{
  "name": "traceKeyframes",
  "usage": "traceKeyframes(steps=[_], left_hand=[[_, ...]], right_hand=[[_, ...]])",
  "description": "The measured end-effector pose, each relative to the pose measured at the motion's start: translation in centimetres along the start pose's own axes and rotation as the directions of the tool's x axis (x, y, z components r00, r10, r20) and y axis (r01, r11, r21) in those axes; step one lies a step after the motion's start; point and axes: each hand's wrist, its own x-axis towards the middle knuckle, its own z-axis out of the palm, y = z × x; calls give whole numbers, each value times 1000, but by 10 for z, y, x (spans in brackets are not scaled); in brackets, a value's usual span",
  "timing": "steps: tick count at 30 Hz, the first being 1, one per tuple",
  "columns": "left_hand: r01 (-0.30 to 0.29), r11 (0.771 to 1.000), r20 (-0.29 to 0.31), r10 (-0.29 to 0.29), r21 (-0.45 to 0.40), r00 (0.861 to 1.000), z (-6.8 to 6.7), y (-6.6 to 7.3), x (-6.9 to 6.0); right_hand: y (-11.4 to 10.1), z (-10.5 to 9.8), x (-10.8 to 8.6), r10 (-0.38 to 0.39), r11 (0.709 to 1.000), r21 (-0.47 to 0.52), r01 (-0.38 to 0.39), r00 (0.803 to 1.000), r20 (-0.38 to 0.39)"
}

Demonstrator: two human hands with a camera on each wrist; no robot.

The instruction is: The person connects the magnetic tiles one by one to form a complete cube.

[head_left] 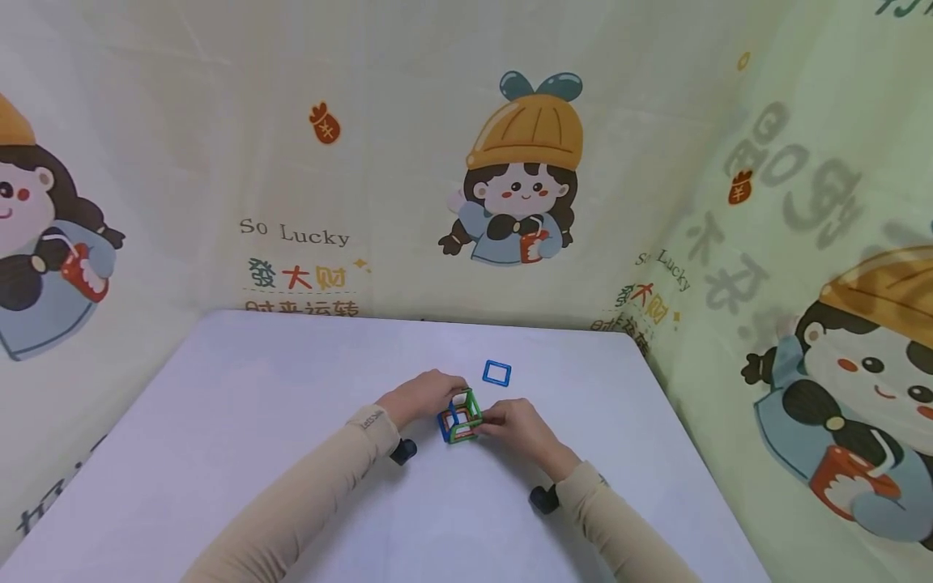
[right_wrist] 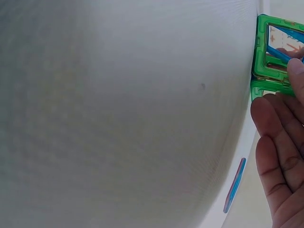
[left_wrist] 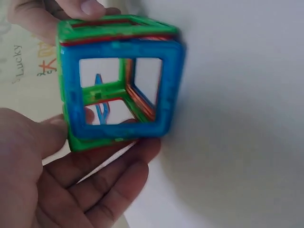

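A small cube of magnetic tiles (left_wrist: 71, 95), with green, blue and red-orange open square frames, sits on the table between both hands. My left hand (head_left: 426, 394) holds it at the far left; in the left wrist view the thumb lies on one edge and fingers reach beneath a green side. From the right, my right hand (head_left: 526, 429) pinches a green tile (right_wrist: 260, 52) of the cube. Its thumb overlaps the green frame in the right wrist view. Just beyond the hands, a loose blue square tile (head_left: 485, 372) lies flat on the table.
The white table (head_left: 291, 364) reaches back to a printed curtain (head_left: 401, 186), which also hangs along both sides. Dark wrist-camera pieces (head_left: 403, 451) stick out below each sleeve cuff, close to the tabletop.
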Motion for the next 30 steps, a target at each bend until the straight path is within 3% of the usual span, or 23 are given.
traceKeyframes(steps=[4,9,12,19,24,27,30], left_hand=[[-2,996,-31,-1,-94,1000,5,-11,-15],[-122,979,-123,102,-165,987,21,-19,-32],[-148,974,-166,119,-173,979,30,-19,-35],[-71,978,-193,32,-198,981,37,-19,-39],[-79,962,-240,14,-261,971,44,-22,-41],[-51,956,-260,-27,-290,965,50,-22,-38],[-13,948,-238,-66,-317,969,49,-25,-34]], right_hand=[[0,2,3,-15,1000,11,15,1000,20],[1,-1,4,-23,1000,18,22,999,35],[3,-4,4,-12,999,30,12,1000,25],[6,-1,5,-15,996,86,12,999,35],[6,-2,3,-3,997,77,0,999,35],[8,-7,4,6,997,74,-13,996,91],[13,-17,8,28,999,41,-34,989,146]])
